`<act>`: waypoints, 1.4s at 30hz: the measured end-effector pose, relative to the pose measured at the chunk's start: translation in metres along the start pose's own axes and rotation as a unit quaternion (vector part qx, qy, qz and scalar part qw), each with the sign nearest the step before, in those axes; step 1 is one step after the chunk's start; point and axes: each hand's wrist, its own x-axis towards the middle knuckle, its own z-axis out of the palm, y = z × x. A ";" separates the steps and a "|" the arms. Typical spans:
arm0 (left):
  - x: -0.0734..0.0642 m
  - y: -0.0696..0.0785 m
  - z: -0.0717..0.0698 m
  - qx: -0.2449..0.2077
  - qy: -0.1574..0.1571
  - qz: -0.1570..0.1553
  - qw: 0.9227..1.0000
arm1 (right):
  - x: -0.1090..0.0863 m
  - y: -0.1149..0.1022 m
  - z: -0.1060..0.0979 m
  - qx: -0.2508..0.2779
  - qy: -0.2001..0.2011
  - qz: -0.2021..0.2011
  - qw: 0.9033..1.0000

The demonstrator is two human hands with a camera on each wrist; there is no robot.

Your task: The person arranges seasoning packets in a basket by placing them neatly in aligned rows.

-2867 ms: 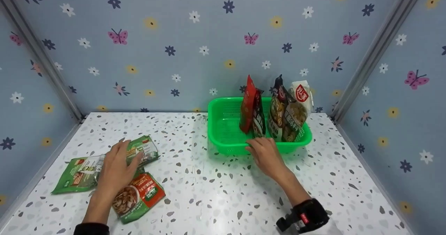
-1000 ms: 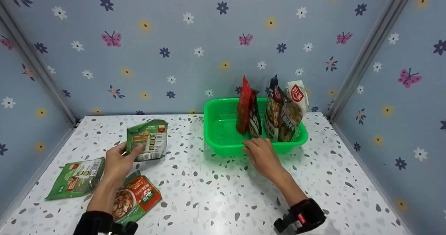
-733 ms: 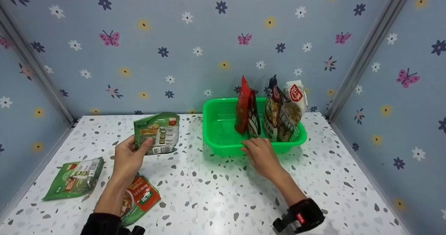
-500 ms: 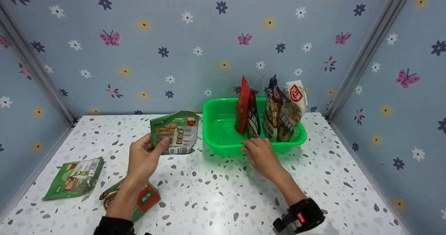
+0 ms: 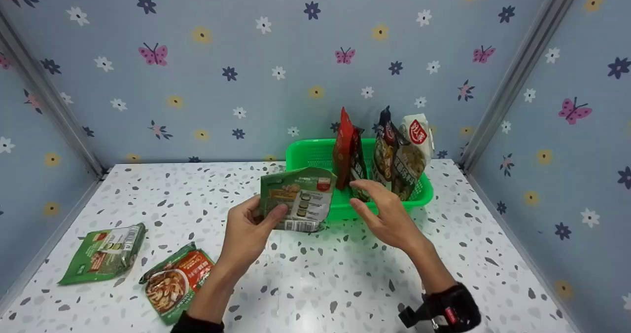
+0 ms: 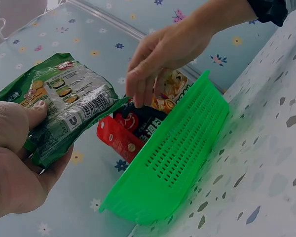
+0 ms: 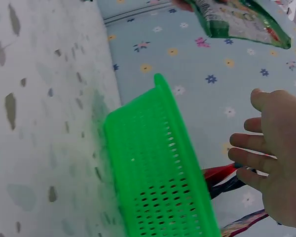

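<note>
A green seasoning packet [image 5: 298, 200] with a barcode is pinched at its left edge by my left hand [image 5: 251, 232], thumb on the near face. It hangs above the table, covering the front left of the green basket [image 5: 419, 202]. To the right of the packet, my right hand [image 5: 389, 217] is raised at the basket's front rim, fingers parted and holding nothing. Inside the basket stand a red packet [image 5: 343, 150], a dark packet [image 5: 358, 160] partly behind my right hand, a black packet [image 5: 387, 150] and a brown-and-white packet [image 5: 416, 150].
Two more packets lie on the speckled table [image 5: 305, 293] at the left: a green one [image 5: 106, 254] and a green-and-red one [image 5: 170, 283], partly behind my left forearm. Flower-patterned walls [image 5: 276, 101] enclose the table at the back and sides.
My left hand has picked up the green packet from the pile and carried it right to the basket. The right hand has let go of the basket's rim and lifted.
</note>
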 end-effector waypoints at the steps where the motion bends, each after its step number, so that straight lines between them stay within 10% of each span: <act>1: 0.000 0.001 0.003 -0.002 -0.004 0.000 1.000 | 0.000 -0.007 -0.005 0.014 0.003 0.006 1.000; 15: -0.008 0.017 0.043 -0.031 -0.055 0.034 0.997 | -0.011 -0.066 -0.027 0.236 0.006 0.071 0.969; 21: -0.012 0.021 0.052 -0.029 -0.023 0.076 0.996 | -0.012 -0.078 -0.031 0.243 0.043 0.101 0.964; 26: -0.012 0.020 0.058 -0.013 0.041 0.173 0.984 | -0.013 -0.087 -0.031 0.235 0.059 0.120 0.963; 29: -0.011 0.014 0.060 0.047 0.090 0.270 0.957 | -0.016 -0.093 -0.030 0.244 0.048 0.113 0.962; 34: -0.009 0.009 0.064 0.164 0.139 0.427 0.878 | -0.019 -0.104 -0.026 0.276 0.016 0.093 0.957; 37: -0.010 0.009 0.066 0.224 0.149 0.479 0.835 | -0.021 -0.109 -0.023 0.284 -0.001 0.102 0.953; 42: -0.014 0.010 0.070 0.295 0.154 0.518 0.788 | -0.025 -0.114 -0.019 0.296 -0.015 0.111 0.949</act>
